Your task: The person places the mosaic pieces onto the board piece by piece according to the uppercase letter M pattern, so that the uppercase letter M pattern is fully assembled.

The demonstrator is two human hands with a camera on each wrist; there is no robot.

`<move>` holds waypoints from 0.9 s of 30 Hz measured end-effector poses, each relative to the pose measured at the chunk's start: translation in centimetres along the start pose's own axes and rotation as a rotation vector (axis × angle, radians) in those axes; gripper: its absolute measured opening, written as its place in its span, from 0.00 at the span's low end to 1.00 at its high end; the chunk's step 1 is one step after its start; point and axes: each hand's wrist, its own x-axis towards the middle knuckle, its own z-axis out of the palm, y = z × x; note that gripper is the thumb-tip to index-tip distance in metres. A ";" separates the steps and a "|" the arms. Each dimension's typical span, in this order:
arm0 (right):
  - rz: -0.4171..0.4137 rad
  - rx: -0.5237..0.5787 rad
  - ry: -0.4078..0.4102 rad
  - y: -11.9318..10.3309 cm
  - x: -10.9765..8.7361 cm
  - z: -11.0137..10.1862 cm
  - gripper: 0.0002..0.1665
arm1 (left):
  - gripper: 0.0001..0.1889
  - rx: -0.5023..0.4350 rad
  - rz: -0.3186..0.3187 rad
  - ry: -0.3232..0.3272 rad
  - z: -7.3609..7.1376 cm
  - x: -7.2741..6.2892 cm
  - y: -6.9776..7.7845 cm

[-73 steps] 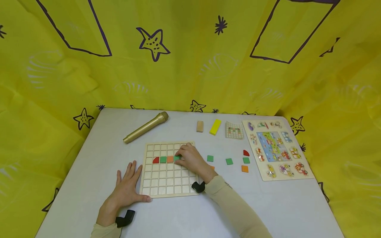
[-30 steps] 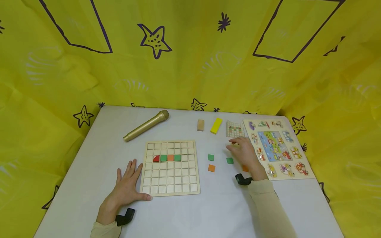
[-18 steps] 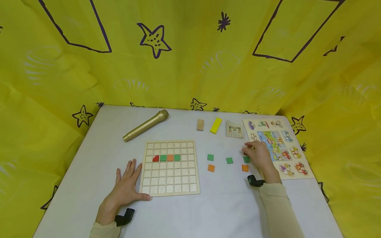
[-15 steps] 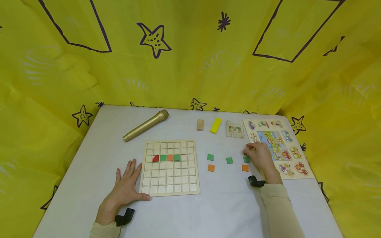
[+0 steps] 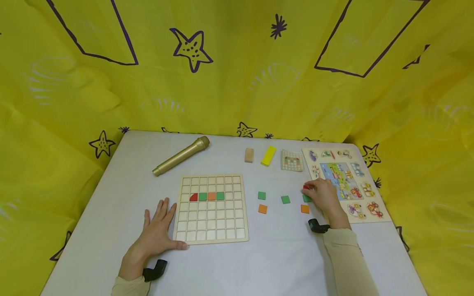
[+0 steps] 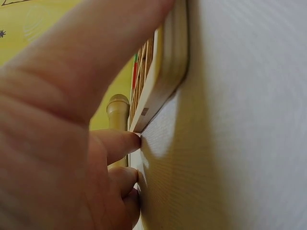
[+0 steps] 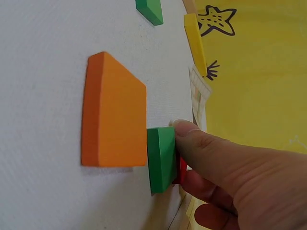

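Observation:
On the table lies a wooden grid board [image 5: 211, 225] with a row of a red quarter-circle tile [image 5: 194, 197], green tiles [image 5: 220, 196] and an orange tile [image 5: 211, 196]. Spread flat, my left hand [image 5: 155, 236] rests at the board's left side, thumb at its near corner; the left wrist view shows the thumb along the edge. On the right, my right hand [image 5: 325, 198] pinches a loose red quarter-circle tile [image 5: 306, 187] between thumb and fingers. The hand partly covers the green tile [image 7: 162, 158] beside it; an orange tile [image 7: 115, 115] lies nearer.
Another green tile [image 5: 285, 200], a green one [image 5: 261, 195] and an orange one [image 5: 262, 209] lie between board and hand. Behind are a gold microphone [image 5: 181, 156], a plain block [image 5: 249, 155], a yellow block [image 5: 268, 156] and a pattern card [image 5: 291, 160]. A picture puzzle [image 5: 364, 218] lies far right.
My right hand has let go of a green tile in the board's row and moved right to the loose red quarter-circle tile, which its fingers now pinch. The left hand has stayed put.

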 end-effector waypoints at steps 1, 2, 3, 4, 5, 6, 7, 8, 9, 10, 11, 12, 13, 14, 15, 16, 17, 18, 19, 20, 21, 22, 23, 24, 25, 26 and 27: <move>0.002 -0.005 -0.004 0.0 0.0 0.0 0.18 | 0.72 0.001 0.000 0.000 0.0 0.0 0.0; 0.007 -0.009 -0.011 -0.1 -0.1 0.0 0.18 | 0.72 0.001 0.000 0.001 0.0 0.0 0.0; 0.012 -0.012 -0.015 -0.1 -0.1 0.0 0.18 | 0.72 0.002 0.001 0.002 0.0 0.0 0.0; 0.016 -0.012 -0.018 -0.2 -0.2 -0.1 0.18 | 0.72 0.002 0.002 0.003 0.0 -0.1 0.0; 0.021 -0.011 -0.023 -0.3 -0.2 -0.1 0.18 | 0.72 0.003 0.003 0.004 0.0 -0.1 0.0; 0.024 -0.011 -0.027 -0.3 -0.3 -0.1 0.18 | 0.72 0.002 0.005 0.004 0.0 -0.2 0.0; 0.025 -0.011 -0.030 -0.3 -0.3 -0.2 0.18 | 0.72 0.002 0.006 0.004 0.0 -0.2 0.0; 0.026 -0.012 -0.031 -0.3 -0.3 -0.2 0.18 | 0.72 0.001 0.008 0.005 0.0 -0.3 0.0; 0.024 -0.012 -0.030 -0.3 -0.3 -0.2 0.18 | 0.72 -0.002 0.009 0.004 0.0 -0.3 0.0; 0.023 -0.009 -0.028 -0.3 -0.3 -0.2 0.17 | 0.72 -0.005 0.009 0.005 0.0 -0.3 0.0; 0.022 -0.009 -0.025 -0.3 -0.3 -0.1 0.17 | 0.72 -0.007 0.010 0.006 0.1 -0.4 0.0; 0.020 -0.009 -0.021 -0.2 -0.3 -0.1 0.17 | 0.72 -0.008 0.010 0.008 0.1 -0.4 0.0; 0.019 -0.010 -0.018 -0.3 -0.3 -0.1 0.17 | 0.71 -0.008 0.011 0.011 0.1 -0.3 -0.1; 0.021 -0.010 -0.015 -0.3 -0.2 0.0 0.17 | 0.71 -0.009 0.012 0.014 0.2 -0.3 -0.1; 0.023 -0.011 -0.013 -0.3 -0.2 0.1 0.17 | 0.71 -0.009 0.014 0.016 0.2 -0.3 -0.1; 0.025 -0.011 -0.009 -0.3 -0.2 0.1 0.17 | 0.71 -0.009 0.016 0.018 0.2 -0.3 -0.1; 0.023 -0.011 -0.005 -0.3 -0.2 0.1 0.17 | 0.71 -0.009 0.017 0.020 0.3 -0.3 0.0; 0.018 -0.009 0.001 -0.4 -0.2 0.2 0.17 | 0.71 -0.010 0.019 0.023 0.3 -0.3 0.0; 0.011 -0.006 0.010 -0.4 -0.2 0.2 0.17 | 0.71 -0.013 0.020 0.024 0.2 -0.3 0.0; 0.003 0.002 0.024 -0.5 -0.1 0.3 0.17 | 0.71 -0.015 0.019 0.024 0.2 -0.3 0.0; -0.007 0.011 0.038 -0.6 -0.1 0.3 0.17 | 0.71 -0.016 0.017 0.023 0.2 -0.2 0.0; -0.020 0.022 0.051 -0.8 0.0 0.3 0.17 | 0.71 -0.016 0.015 0.022 0.2 -0.2 0.0; -0.029 0.040 0.063 -1.0 0.1 0.3 0.17 | 0.71 -0.015 0.013 0.021 0.1 -0.2 0.0; -0.033 0.057 0.071 -1.1 0.3 0.3 0.17 | 0.71 -0.013 0.010 0.018 0.1 -0.1 0.0; -0.034 0.075 0.073 -1.3 0.4 0.3 0.17 | 0.71 -0.012 0.008 0.015 0.1 -0.1 0.0; -0.032 0.097 0.069 -1.6 0.6 0.3 0.17 | 0.71 -0.011 0.005 0.012 0.1 -0.1 0.0; -0.025 0.113 0.060 -1.8 0.8 0.4 0.17 | 0.72 -0.009 0.004 0.010 0.1 -0.1 0.0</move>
